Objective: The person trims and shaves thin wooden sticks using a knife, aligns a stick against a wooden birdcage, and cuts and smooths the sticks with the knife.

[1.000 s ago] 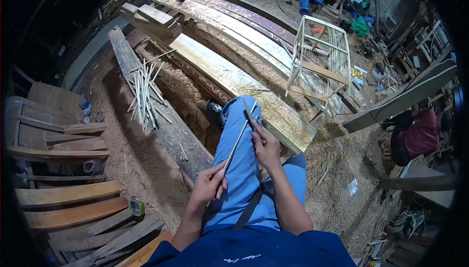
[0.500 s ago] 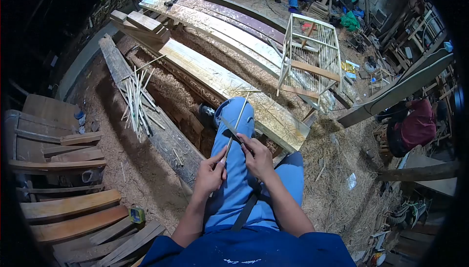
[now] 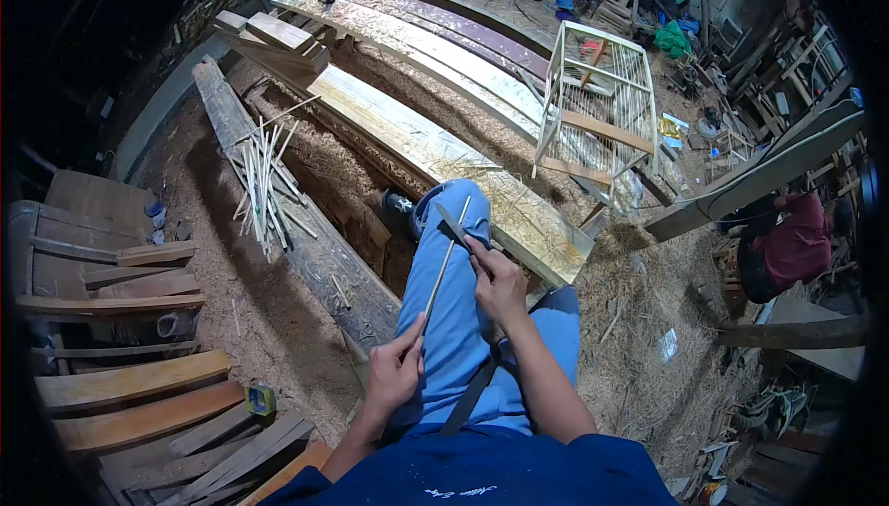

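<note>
My left hand (image 3: 394,372) is closed round the lower end of a thin wooden stick (image 3: 435,295), which runs up along my raised thigh toward the knee. In my closed right hand (image 3: 500,286) is a knife (image 3: 453,225), its dark blade pointing up and left across the upper part of the stick. Both hands are over the blue trouser leg (image 3: 428,261), the right one farther from my body. A loose bundle of similar thin sticks (image 3: 266,182) lies on the weathered plank (image 3: 319,261) to the left.
A thick pale beam (image 3: 407,131) strewn with shavings extends beyond my knee. Behind it stands a slatted wooden frame (image 3: 607,103). Curved boards (image 3: 139,381) and a yellow tape measure (image 3: 260,400) are at left. Two people sit farther off, one in a red shirt (image 3: 796,242).
My left hand has drawn back toward my body, pulling the stick with it. My right hand and the knife have shifted slightly forward and right. The whole view has shifted a little.
</note>
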Tool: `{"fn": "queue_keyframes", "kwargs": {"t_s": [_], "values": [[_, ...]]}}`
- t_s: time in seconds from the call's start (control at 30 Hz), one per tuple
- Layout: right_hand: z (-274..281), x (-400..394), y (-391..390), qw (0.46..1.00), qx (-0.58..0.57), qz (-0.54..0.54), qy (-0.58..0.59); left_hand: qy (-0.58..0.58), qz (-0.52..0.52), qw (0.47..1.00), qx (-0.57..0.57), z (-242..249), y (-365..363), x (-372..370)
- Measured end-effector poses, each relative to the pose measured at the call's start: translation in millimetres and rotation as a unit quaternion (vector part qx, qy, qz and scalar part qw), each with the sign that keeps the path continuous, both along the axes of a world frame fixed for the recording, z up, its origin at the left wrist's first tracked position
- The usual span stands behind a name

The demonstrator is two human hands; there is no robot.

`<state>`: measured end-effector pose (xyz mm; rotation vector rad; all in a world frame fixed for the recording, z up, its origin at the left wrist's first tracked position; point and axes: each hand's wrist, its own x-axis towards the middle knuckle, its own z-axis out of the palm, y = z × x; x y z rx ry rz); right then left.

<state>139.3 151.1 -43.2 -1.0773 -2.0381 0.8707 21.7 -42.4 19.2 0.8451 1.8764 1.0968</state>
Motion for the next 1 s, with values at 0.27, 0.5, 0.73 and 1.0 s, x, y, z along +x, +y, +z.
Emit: {"fn": "queue_keyframes", "kwargs": {"t_s": [0.27,0.5,0.73,1.0], "values": [[-4.6,-15.7,25.9,0.999,-0.008,-0.031,-0.023,0.001,0.001,1.000,-0.016,18.2,-7.0,6.4],[2.6,-22.3,26.7,0.998,-0.027,-0.053,0.009,-0.020,0.026,0.999,-0.001,-0.1,5.1,-2.1],[16.4,0.8,-15.1,1.000,-0.024,-0.002,-0.010,0.087,-0.016,0.996,0.005,-10.5,71.6,-12.3],[4.9,-7.1,3.9,0.999,-0.050,0.005,-0.014,0.166,-0.059,0.984,0.026,0.5,54.8,-13.2]]}}
